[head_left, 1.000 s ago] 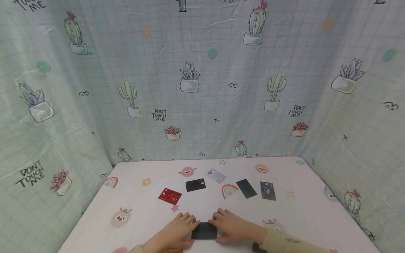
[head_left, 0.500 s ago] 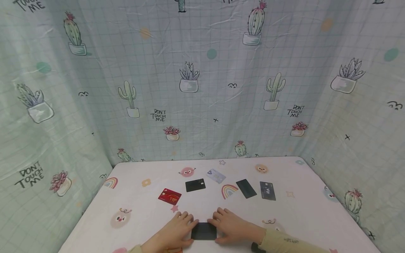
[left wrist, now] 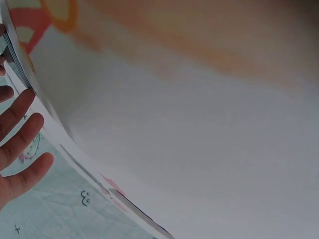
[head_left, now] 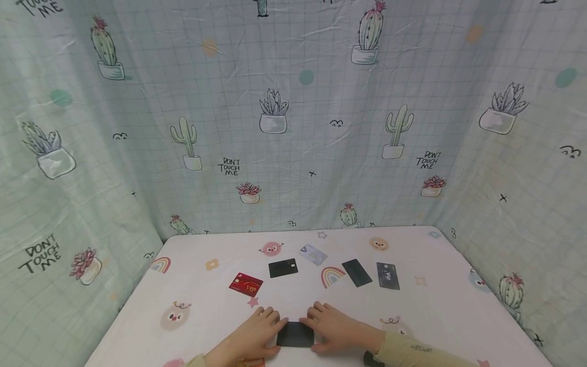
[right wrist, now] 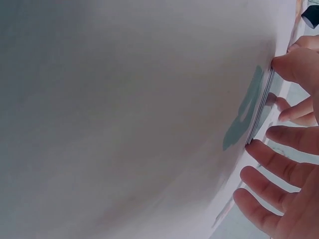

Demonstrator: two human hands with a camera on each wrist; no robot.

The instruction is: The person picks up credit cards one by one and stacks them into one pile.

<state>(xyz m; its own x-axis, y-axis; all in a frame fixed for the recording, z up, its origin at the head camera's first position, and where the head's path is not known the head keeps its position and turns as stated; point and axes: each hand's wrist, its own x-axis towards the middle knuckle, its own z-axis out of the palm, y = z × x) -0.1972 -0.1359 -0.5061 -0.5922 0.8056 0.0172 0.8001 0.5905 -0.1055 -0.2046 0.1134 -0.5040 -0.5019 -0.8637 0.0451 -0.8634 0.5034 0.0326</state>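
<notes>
On the near middle of the table, a stack of cards lies flat with a dark face up. My left hand pinches its left end between thumb and index finger. At the right end, the thumb and index finger of my right hand grip the near and far corners. Seen edge-on in the right wrist view, the stack shows several thin layers. The other fingers of both hands stay spread off it. Beyond the hands lie a red VIP card and a black card.
Farther right are a pale silver card, a plain dark card and a grey VIP card. A pale printed cloth covers the table. Behind it and at both sides hangs a cactus-print curtain.
Both hands stay on the stack of cards almost without moving. The loose cards have not moved; the view shifts only slightly.
</notes>
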